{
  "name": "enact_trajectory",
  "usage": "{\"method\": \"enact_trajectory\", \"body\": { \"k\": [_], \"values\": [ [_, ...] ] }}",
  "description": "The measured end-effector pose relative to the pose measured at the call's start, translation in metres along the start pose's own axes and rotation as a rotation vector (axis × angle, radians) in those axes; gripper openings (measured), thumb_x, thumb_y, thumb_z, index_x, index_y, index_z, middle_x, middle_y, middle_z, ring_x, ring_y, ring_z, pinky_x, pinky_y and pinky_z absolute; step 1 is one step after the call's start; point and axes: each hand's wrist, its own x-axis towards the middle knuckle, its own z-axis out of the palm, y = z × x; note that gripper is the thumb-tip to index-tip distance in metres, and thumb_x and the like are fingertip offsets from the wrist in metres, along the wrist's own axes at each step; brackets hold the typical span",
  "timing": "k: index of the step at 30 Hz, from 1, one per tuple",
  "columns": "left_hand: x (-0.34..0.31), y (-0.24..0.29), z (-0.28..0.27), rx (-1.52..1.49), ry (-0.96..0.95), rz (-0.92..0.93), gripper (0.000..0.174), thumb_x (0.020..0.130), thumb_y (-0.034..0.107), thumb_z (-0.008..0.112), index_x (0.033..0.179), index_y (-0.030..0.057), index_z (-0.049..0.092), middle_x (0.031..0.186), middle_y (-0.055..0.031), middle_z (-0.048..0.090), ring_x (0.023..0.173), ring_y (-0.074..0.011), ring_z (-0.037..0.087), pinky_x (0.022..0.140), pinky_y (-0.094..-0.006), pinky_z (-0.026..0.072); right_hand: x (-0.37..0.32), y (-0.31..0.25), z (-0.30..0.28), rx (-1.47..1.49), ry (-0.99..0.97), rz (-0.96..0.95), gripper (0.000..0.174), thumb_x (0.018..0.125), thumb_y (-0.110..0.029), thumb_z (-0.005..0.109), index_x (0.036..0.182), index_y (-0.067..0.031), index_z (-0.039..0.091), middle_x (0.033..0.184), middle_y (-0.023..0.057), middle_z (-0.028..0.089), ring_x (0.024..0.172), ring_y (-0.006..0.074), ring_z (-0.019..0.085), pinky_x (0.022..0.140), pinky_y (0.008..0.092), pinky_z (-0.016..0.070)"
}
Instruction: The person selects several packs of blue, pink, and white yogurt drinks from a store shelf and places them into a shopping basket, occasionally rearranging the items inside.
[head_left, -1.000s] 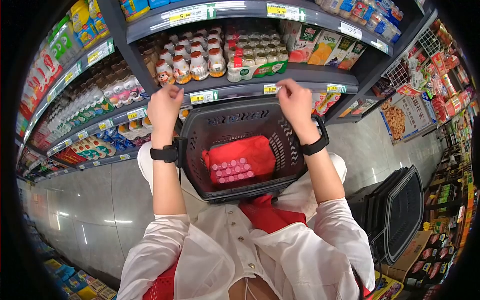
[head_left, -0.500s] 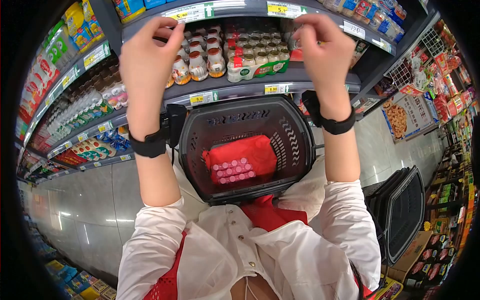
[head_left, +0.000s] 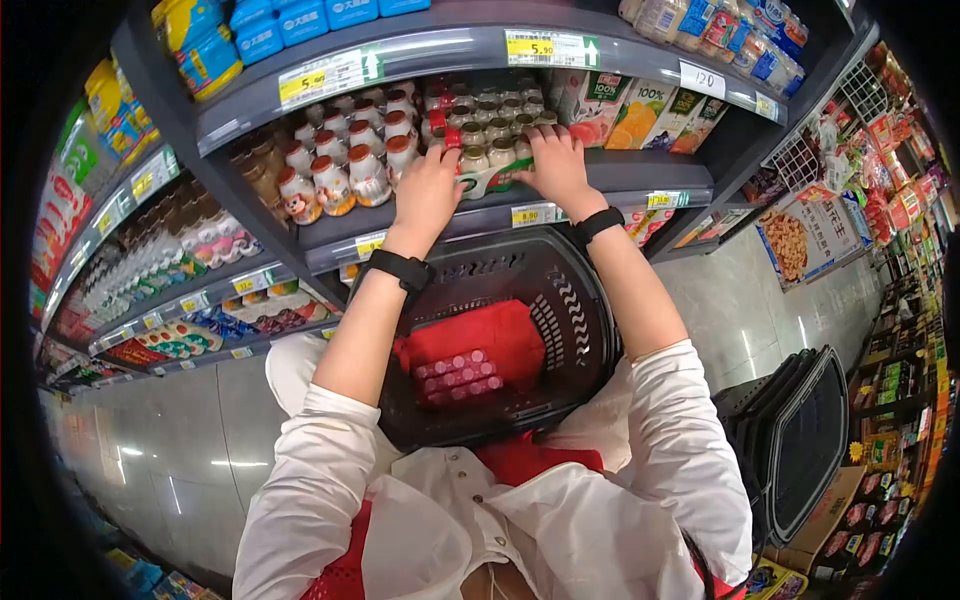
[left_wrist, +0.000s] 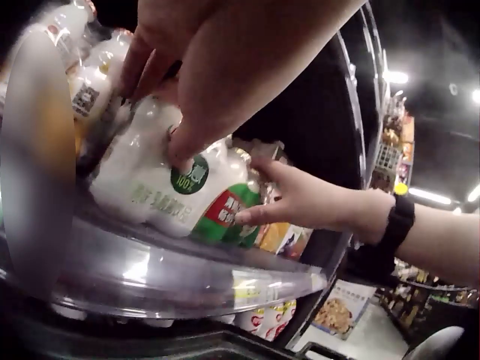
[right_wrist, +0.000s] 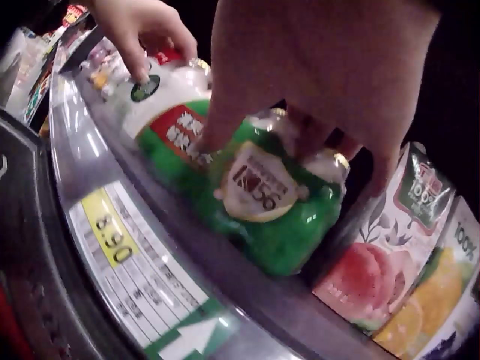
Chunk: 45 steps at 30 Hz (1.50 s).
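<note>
A shrink-wrapped pack of small bottles (head_left: 498, 157), with a white and green sleeve, sits at the front of the middle shelf. My left hand (head_left: 428, 192) holds its left end, thumb on the front face in the left wrist view. At the right end my right hand (head_left: 558, 168) grips it, the thumb against the front and the fingers over the far side. The right wrist view shows the pack's green label (right_wrist: 259, 196) close above the shelf edge. Below the forearms stands a black shopping basket (head_left: 585, 300) holding a red cloth-like item (head_left: 490, 335) and a pack of pink-capped bottles (head_left: 458, 378).
Orange-capped bottles (head_left: 330, 182) stand left of the pack, and juice cartons (head_left: 640, 112) stand to its right. An upper shelf edge (head_left: 430, 58) runs above the hands. Price tags line the lower shelf lip (head_left: 475, 224). Stacked baskets (head_left: 800, 450) are on the floor at right.
Both hands have risen from over the basket, then reached forward and inward to the shelf, taking hold of the bottle pack. The pack in the basket has stayed there.
</note>
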Motion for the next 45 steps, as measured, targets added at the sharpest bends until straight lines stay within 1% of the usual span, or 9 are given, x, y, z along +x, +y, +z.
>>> {"method": "enact_trajectory", "body": {
  "k": [10,14,16,19,24,28,33,37,45],
  "values": [
    [0.023,-0.013,0.012,-0.153,-0.156,-0.039,0.058,0.066,0.019,0.082,0.116,0.0038,0.056,0.118,-0.0168,0.057,0.100,-0.0372,0.061,0.081,-0.0432,0.0510,0.016,0.016,0.011,0.103,-0.119,-0.025,0.074,0.052,-0.037,0.087,0.116,-0.0147,0.057,0.112,0.0047,0.063,0.114,0.0287,0.052,0.081,0.0484,0.0491],
    [0.011,-0.012,0.014,-0.170,-0.056,0.022,0.054,0.065,0.013,0.081,0.113,0.0055,0.056,0.115,-0.0141,0.057,0.098,-0.0366,0.060,0.080,-0.0436,0.0508,0.013,-0.003,-0.016,-0.043,-0.322,0.084,0.077,0.059,-0.039,0.085,0.122,-0.0099,0.052,0.111,0.0075,0.064,0.114,0.0291,0.053,0.086,0.0502,0.0465],
    [0.009,-0.012,0.010,-0.214,-0.112,0.026,0.053,0.069,0.011,0.078,0.116,0.0062,0.054,0.116,-0.0151,0.057,0.105,-0.0374,0.057,0.084,-0.0441,0.0480,0.002,-0.005,-0.021,-0.075,-0.271,0.020,0.069,0.061,-0.038,0.084,0.115,-0.0092,0.052,0.107,0.0076,0.064,0.111,0.0272,0.055,0.085,0.0494,0.0459],
    [0.003,0.001,-0.026,-0.205,0.019,0.142,0.047,0.070,0.005,0.075,0.112,0.0079,0.054,0.108,-0.0107,0.055,0.101,-0.0350,0.058,0.080,-0.0439,0.0498,-0.017,-0.008,-0.048,-0.025,-0.040,-0.049,0.060,0.060,-0.033,0.084,0.106,-0.0103,0.053,0.100,0.0056,0.063,0.100,0.0257,0.057,0.080,0.0461,0.0449],
    [-0.014,0.028,-0.126,-0.244,0.168,0.262,0.041,0.071,-0.001,0.068,0.109,0.0106,0.056,0.104,-0.0059,0.054,0.099,-0.0298,0.058,0.078,-0.0416,0.0510,-0.040,-0.029,-0.160,-0.021,0.258,-0.197,0.053,0.058,-0.030,0.085,0.100,-0.0112,0.058,0.091,0.0043,0.062,0.093,0.0260,0.057,0.077,0.0412,0.0420],
    [-0.022,0.055,-0.192,-0.188,0.437,0.424,0.042,0.069,-0.004,0.066,0.108,0.0110,0.059,0.103,-0.0048,0.058,0.095,-0.0290,0.060,0.077,-0.0386,0.0514,-0.051,-0.041,-0.241,-0.079,0.500,-0.307,0.054,0.051,-0.030,0.086,0.095,-0.0135,0.058,0.085,0.0001,0.060,0.085,0.0219,0.057,0.074,0.0376,0.0399],
    [-0.035,0.081,-0.222,-0.233,0.430,0.353,0.049,0.069,-0.004,0.070,0.114,0.0109,0.059,0.110,-0.0066,0.059,0.100,-0.0307,0.060,0.082,-0.0364,0.0506,-0.062,-0.052,-0.275,-0.202,0.629,-0.334,0.052,0.054,-0.033,0.086,0.095,-0.0123,0.063,0.081,-0.0008,0.061,0.078,0.0210,0.059,0.068,0.0342,0.0418],
    [-0.026,0.063,-0.194,-0.205,0.451,0.459,0.045,0.072,0.003,0.071,0.114,0.0123,0.058,0.105,-0.0043,0.058,0.096,-0.0285,0.060,0.076,-0.0377,0.0513,-0.059,-0.037,-0.249,-0.131,0.553,-0.303,0.052,0.056,-0.035,0.086,0.096,-0.0129,0.062,0.081,-0.0008,0.062,0.082,0.0203,0.059,0.072,0.0357,0.0413],
    [-0.010,0.024,-0.108,-0.226,0.148,0.294,0.045,0.078,0.011,0.070,0.121,0.0077,0.055,0.109,-0.0121,0.055,0.095,-0.0339,0.059,0.079,-0.0423,0.0483,-0.021,-0.008,-0.144,0.024,0.288,-0.165,0.059,0.054,-0.032,0.086,0.104,-0.0113,0.064,0.093,0.0021,0.066,0.098,0.0250,0.058,0.081,0.0397,0.0427]
  ]
}}
